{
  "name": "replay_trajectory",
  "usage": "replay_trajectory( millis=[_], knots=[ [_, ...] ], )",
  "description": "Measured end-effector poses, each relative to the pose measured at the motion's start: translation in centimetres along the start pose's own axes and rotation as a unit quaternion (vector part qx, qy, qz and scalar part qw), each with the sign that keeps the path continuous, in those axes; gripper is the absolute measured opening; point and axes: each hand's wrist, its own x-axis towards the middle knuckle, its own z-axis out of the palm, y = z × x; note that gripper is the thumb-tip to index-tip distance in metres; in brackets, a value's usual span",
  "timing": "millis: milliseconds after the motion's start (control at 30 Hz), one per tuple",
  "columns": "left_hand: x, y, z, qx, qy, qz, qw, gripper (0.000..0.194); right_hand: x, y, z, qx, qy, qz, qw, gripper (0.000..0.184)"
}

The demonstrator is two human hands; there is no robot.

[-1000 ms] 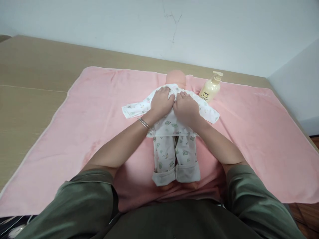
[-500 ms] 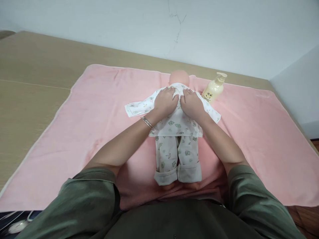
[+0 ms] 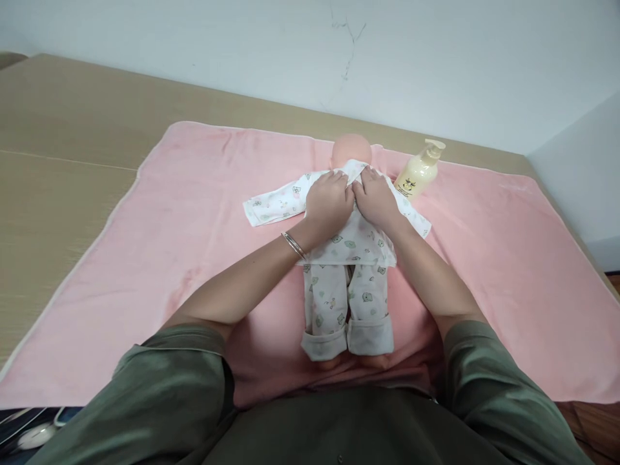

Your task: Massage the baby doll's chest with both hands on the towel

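Note:
A baby doll lies on a pink blanket, its smooth head away from me and its feet toward me. It wears a white printed shirt with the sleeves spread, and matching trousers with turned-up cuffs. My left hand is closed on the upper part of the shirt, fingers curled in the cloth. Beside it, my right hand grips the shirt's upper right part, thumb close to the left thumb. The cloth between them is drawn into a fold at the neck. The fingertips are partly hidden.
A cream pump bottle leans or stands by the doll's right sleeve. The wooden table meets a pale wall at the back. A white rounded object with cables is at the lower left, below the table edge.
My hands have closed on the shirt, the left one curling and moving slightly right. The cloth at the neck has bunched into a fold. The view has shifted slightly.

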Motion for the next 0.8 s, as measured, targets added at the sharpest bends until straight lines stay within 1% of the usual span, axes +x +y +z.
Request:
replay_trajectory(
  millis=[100,200,267,367,500,667,800],
  knots=[
    [0.7,-0.8,0.2,-0.043,-0.031,-0.035,0.998,0.048,-1.2,-1.3,-0.2,-0.011,0.0,-0.013,1.0,0.053],
    [1.1,-1.6,0.8,-0.069,-0.023,-0.036,0.997,0.049,-1.9,-2.1,-0.5,-0.004,-0.006,-0.029,1.0,0.053],
    [1.0,-1.8,1.3,-0.077,-0.004,-0.035,0.996,0.049,-1.6,-1.9,-0.3,0.005,-0.002,-0.032,0.999,0.054],
    [0.7,-1.8,1.7,-0.071,0.01,-0.034,0.997,0.049,-0.7,-0.9,0.4,0.016,0.007,-0.016,1.0,0.055],
    [0.5,-1.6,1.6,-0.067,0.007,-0.035,0.997,0.048,-0.1,-0.1,1.0,0.012,0.011,-0.006,1.0,0.055],
    [0.5,-1.6,1.3,-0.074,0.007,-0.035,0.997,0.048,-0.4,-0.3,1.1,0.002,0.005,-0.007,1.0,0.056],
    [0.6,-1.6,1.2,-0.075,0.001,-0.04,0.996,0.048,-0.2,-0.2,1.4,0.004,0.018,-0.013,1.0,0.054]
  ],
)
